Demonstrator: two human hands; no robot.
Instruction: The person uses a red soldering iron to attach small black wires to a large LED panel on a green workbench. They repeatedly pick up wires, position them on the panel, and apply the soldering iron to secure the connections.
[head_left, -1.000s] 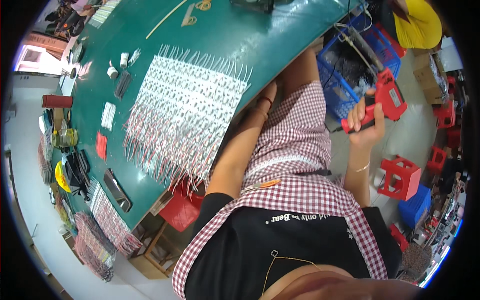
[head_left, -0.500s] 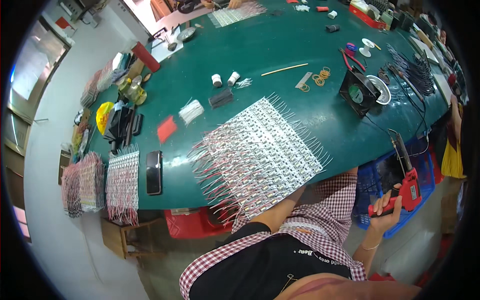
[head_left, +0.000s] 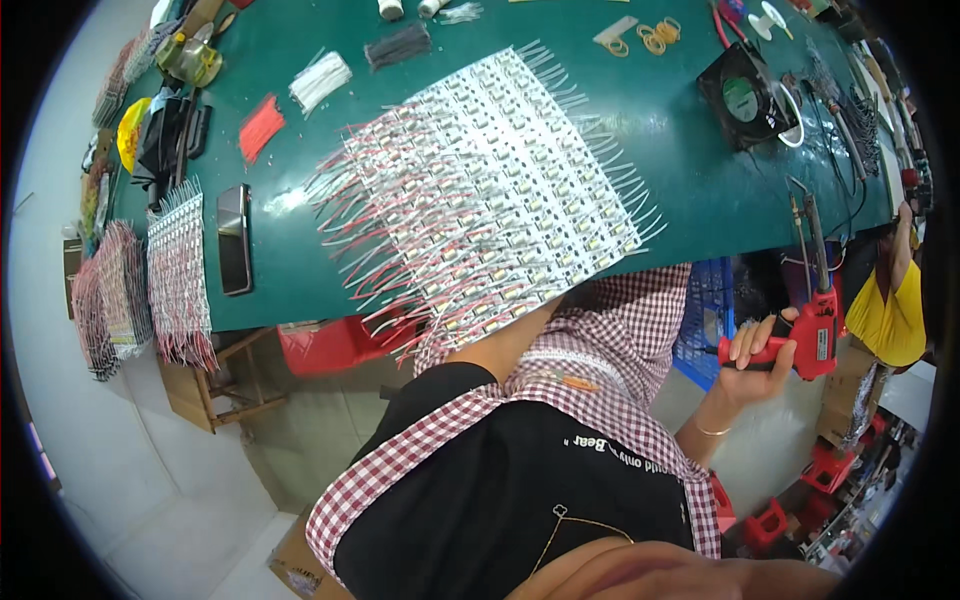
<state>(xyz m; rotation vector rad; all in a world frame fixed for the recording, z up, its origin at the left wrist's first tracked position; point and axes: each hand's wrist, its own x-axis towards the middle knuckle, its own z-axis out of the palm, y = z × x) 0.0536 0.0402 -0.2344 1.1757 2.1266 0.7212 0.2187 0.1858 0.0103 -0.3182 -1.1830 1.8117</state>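
Note:
A white circuit board panel (head_left: 540, 190) carries rows of small parts, with red and white wires sticking out along its left side and pale wires along its right. It lies tilted at the table's near edge. My left forearm (head_left: 505, 345) runs under the panel's near side, which hides my left hand and its fingers. Off to the right, below the table edge, my right hand (head_left: 757, 358) is wrapped round the handle of a red soldering gun (head_left: 822, 330). The gun's metal barrel and thin feed tube point upward, apart from the panel.
Bundles of red wires (head_left: 261, 128), white wires (head_left: 320, 80) and dark wires (head_left: 397, 45) lie beyond the panel. A phone (head_left: 235, 240) and stacked wired panels (head_left: 182, 275) are at left. A black fan (head_left: 742, 95) stands at right; a blue crate (head_left: 703, 318) sits below the edge.
My view has tipped downward, so the table and panel appear higher in the picture. My right hand keeps its hold on the soldering gun.

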